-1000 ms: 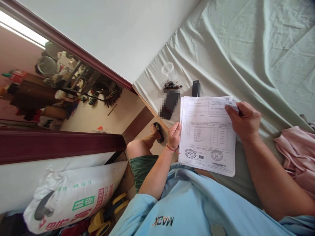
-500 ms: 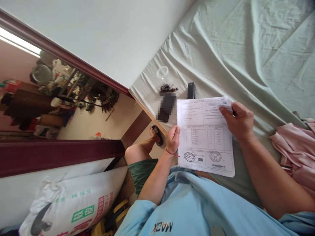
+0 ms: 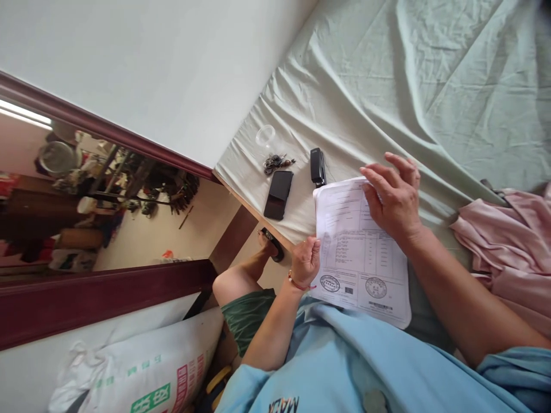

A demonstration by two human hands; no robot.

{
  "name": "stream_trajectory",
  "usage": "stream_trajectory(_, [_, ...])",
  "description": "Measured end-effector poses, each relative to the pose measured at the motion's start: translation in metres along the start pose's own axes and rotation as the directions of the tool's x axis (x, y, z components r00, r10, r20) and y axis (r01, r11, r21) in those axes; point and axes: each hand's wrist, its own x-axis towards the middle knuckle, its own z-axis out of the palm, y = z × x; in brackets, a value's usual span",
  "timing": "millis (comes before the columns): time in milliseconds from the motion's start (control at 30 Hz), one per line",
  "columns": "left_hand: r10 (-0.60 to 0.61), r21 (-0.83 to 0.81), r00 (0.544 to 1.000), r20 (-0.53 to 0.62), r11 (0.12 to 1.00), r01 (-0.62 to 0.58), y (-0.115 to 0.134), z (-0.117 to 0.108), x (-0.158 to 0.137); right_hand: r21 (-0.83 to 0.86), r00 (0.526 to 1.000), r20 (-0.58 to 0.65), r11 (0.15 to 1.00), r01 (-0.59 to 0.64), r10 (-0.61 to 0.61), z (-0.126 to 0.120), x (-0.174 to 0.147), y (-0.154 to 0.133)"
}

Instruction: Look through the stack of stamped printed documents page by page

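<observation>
- Left hand point(image 3: 306, 261) grips the stacked papers point(image 3: 357, 275)!
- Right hand point(image 3: 394, 201) spreads open over their top corner.
- Stapler point(image 3: 317, 165) lies unheld beside the papers; stapled or not, can't tell.

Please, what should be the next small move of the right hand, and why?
Probably the right hand should close gently on the upper part of the papers, because it looks loosely open there, while the left hand holds their left edge.

A home bedroom; sheeted bed point(image 3: 353, 97); rumpled pink cloth point(image 3: 503, 246)
</observation>
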Motion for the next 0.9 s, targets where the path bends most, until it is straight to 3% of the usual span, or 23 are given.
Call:
stream_trajectory(133, [0.024, -0.013, 1.000, 0.012, 1.000, -0.024, 0.000, 0.004, 0.001, 0.015, 1.000, 0.021, 1.000, 0.022, -0.022, 0.007, -0.002, -0.003])
stream_trajectory(300, [-0.116, -0.102, 0.993, 0.028, 0.988, 0.119, 0.000, 0.004, 0.006, 0.057, 1.000, -0.025, 0.998, -0.002, 0.003, 0.008, -0.002, 0.002])
stream_trajectory(467, [-0.165, -0.173, 0.982, 0.094, 0.969, 0.179, -0.002, 0.002, 0.013, 0.010, 0.999, 0.031, 1.000, 0.013, -0.014, -0.001, 0.004, -0.001])
stream_trajectory(633, [-0.194, -0.217, 0.976, 0.095, 0.953, 0.210, -0.004, 0.007, 0.015, -0.038, 0.982, 0.160, 0.993, 0.111, -0.104, -0.008, 0.021, -0.001])
stream_trajectory(800, [-0.180, -0.202, 0.977, 0.115, 0.958, 0.201, -0.003, 0.010, 0.013, -0.017, 0.912, 0.390, 0.990, 0.140, -0.123, -0.014, 0.047, -0.002])
stream_trajectory(900, [-0.180, -0.192, 0.976, 0.126, 0.960, 0.202, -0.003, 0.008, 0.011, -0.004, 0.882, 0.455, 0.990, 0.142, -0.124, -0.011, 0.054, -0.006])
